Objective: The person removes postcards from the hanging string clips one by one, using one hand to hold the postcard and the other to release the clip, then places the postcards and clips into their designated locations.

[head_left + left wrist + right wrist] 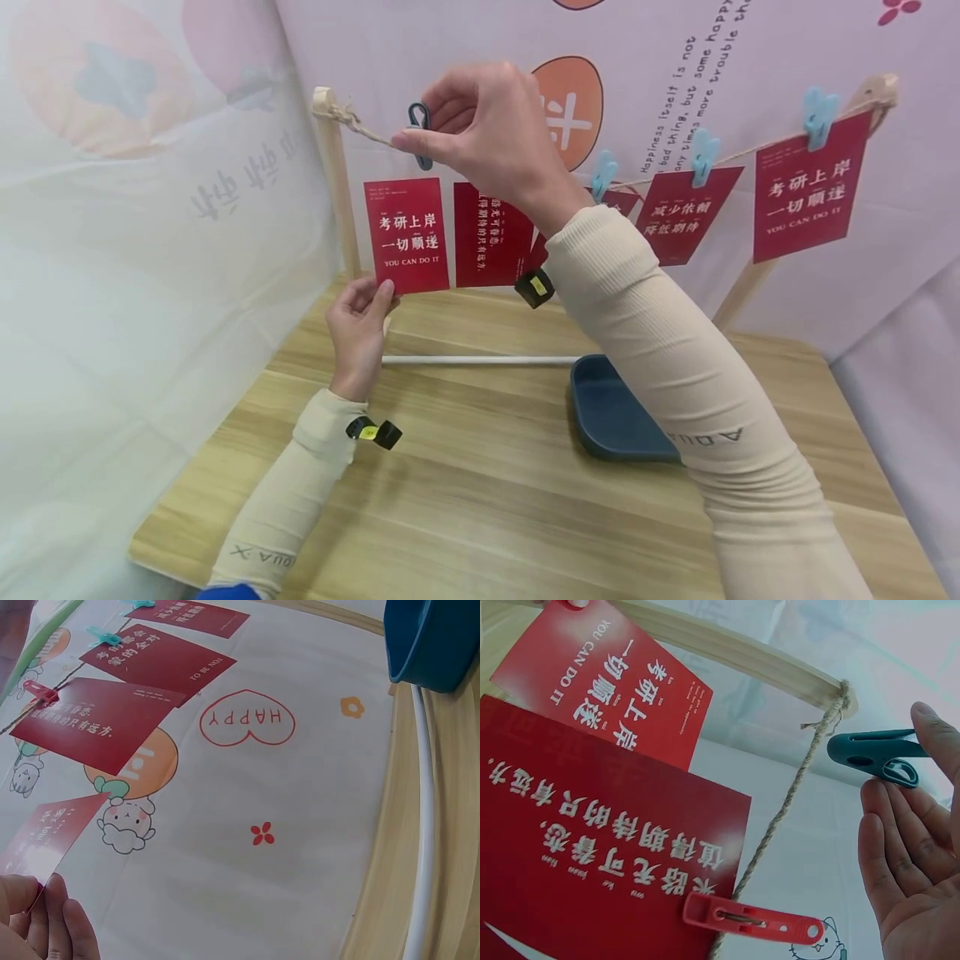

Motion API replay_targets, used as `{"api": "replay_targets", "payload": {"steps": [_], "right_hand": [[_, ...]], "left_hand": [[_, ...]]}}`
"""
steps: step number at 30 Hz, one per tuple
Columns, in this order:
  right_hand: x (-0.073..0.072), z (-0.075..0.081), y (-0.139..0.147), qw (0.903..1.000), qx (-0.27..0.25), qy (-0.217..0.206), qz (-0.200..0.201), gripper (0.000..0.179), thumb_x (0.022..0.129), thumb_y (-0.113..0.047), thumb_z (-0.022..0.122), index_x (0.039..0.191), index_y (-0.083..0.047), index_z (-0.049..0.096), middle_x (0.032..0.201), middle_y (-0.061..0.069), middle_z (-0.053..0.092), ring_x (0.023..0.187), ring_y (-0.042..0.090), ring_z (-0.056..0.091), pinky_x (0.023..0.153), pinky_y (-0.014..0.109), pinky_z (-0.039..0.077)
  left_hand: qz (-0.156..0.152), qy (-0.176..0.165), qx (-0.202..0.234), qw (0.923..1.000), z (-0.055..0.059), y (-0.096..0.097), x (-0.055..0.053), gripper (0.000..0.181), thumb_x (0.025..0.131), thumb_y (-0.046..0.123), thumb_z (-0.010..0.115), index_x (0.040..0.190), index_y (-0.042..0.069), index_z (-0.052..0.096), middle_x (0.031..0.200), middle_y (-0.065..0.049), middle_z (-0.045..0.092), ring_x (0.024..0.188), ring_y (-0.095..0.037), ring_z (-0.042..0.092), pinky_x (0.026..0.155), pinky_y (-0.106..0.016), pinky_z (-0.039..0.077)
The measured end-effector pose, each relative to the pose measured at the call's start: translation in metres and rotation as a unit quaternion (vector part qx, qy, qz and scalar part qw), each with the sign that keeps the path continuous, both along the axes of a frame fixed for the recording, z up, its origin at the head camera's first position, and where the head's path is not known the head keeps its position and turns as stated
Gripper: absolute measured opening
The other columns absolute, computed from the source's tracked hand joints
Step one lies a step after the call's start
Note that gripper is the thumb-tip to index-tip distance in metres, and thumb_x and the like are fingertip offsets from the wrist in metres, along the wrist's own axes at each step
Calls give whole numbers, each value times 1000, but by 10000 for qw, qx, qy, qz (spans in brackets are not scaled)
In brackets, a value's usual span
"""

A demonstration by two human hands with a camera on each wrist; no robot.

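My left hand (358, 333) pinches the lower left corner of a red card (408, 237) with white lettering, held upright below the twine. Between the thumb and fingers of my right hand (498, 125) is a dark teal clothespin (855, 746), close beside the twine (796, 784) near its left knot. The right thumb overlaps the twine in the head view. Just right of the held card hangs another red card (615, 825), clipped to the twine by a red clothespin (697, 909). In the head view my right hand hides that red clothespin.
Further right, light blue clothespins (705, 157) hold more red cards (810, 187) on the twine. Wooden posts (341, 200) support both ends. A dark blue tray (615, 454) sits on the wooden table (465, 500), partly behind my right sleeve, near a white rod (480, 360).
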State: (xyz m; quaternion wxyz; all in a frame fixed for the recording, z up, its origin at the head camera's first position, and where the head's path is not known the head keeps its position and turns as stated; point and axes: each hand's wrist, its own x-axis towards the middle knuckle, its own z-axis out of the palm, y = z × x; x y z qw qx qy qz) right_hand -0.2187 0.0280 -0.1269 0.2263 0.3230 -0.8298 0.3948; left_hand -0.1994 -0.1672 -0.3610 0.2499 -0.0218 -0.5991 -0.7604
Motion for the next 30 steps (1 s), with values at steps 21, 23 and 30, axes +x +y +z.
{"api": "replay_targets", "payload": {"steps": [21, 23, 30], "right_hand": [[6, -28, 28, 9997, 153, -193, -3, 39, 88, -32, 88, 115, -6, 78, 106, 8, 82, 96, 16, 79, 100, 23, 57], [6, -32, 32, 9997, 158, -211, -4, 39, 88, -31, 88, 115, -5, 78, 105, 9, 82, 96, 17, 79, 92, 26, 62], [8, -41, 42, 9994, 228, -234, -88, 41, 88, -31, 89, 119, -6, 78, 108, 10, 81, 97, 20, 79, 93, 29, 63]], "left_hand": [[33, -393, 107, 9992, -15, -3, -3, 23, 102, 14, 71, 118, -3, 68, 99, 1, 76, 93, -11, 76, 97, -34, 63], [11, -435, 84, 9990, -17, -4, -4, 24, 102, 15, 71, 119, -3, 68, 100, 0, 76, 94, -12, 76, 96, -32, 63], [-3, -567, 21, 9984, -21, -4, -4, 28, 103, 17, 69, 122, -4, 66, 103, 1, 76, 97, -12, 75, 95, -28, 63]]}}
